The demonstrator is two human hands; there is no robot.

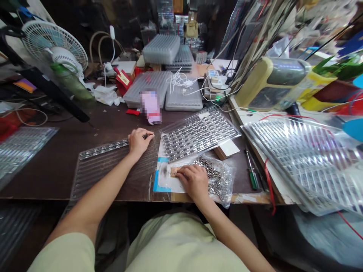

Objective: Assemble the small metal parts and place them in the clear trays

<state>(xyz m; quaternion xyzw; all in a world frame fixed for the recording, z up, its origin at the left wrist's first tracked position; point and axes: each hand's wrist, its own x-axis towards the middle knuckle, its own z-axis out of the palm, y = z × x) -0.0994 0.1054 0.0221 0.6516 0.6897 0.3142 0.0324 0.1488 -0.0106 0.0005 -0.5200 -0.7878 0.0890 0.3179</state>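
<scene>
My left hand (138,142) is closed in a pinch around a small dark metal part (146,136). It is over the far edge of a clear ribbed tray (99,170), whose top groove holds a row of similar metal parts (103,148). My right hand (195,181) has its fingertips pressed together at a small tan block (174,172) on a white and blue sheet (163,187). What those fingers hold, if anything, is hidden. Beside that hand lies a clear bag of small shiny metal pieces (219,181). Beyond it, a clear tray (201,132) is filled with rows of metal parts.
A green-handled screwdriver (252,177) lies to the right, near stacked clear trays (306,158). A pink packet (151,105), more trays (147,87) and white cables (181,81) are at the back. A fan (56,47) stands at left; a small card box (227,149) sits under the filled tray.
</scene>
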